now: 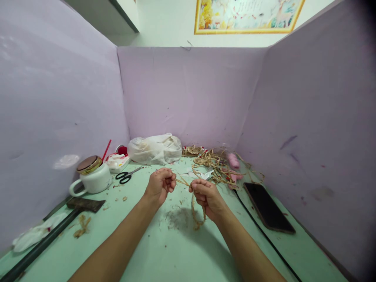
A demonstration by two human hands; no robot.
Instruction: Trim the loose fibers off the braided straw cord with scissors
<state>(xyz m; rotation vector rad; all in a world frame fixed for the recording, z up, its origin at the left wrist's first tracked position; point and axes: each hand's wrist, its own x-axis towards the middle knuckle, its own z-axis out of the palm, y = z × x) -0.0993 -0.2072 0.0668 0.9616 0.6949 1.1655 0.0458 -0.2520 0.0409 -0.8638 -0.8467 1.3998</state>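
A thin tan braided straw cord (193,207) runs between my two hands above the green tabletop. My left hand (161,185) is closed in a pinch on loose strands at one end. Close by, my right hand (208,197) pinches the same cord between thumb and fingertips. Below the right hand, the cord hangs down in a loop. A few strands stretch taut across the small gap between the hands. Behind the right hand lies a tangled heap of similar straw cord (216,162).
On the left are a white lidded mug (96,179), black-handled scissors (125,178) and a hatchet (86,204). A white plastic bag (155,149) rests by the back partition. At right lie a pink thread spool (233,161), a phone (268,207) and a black cable (261,229).
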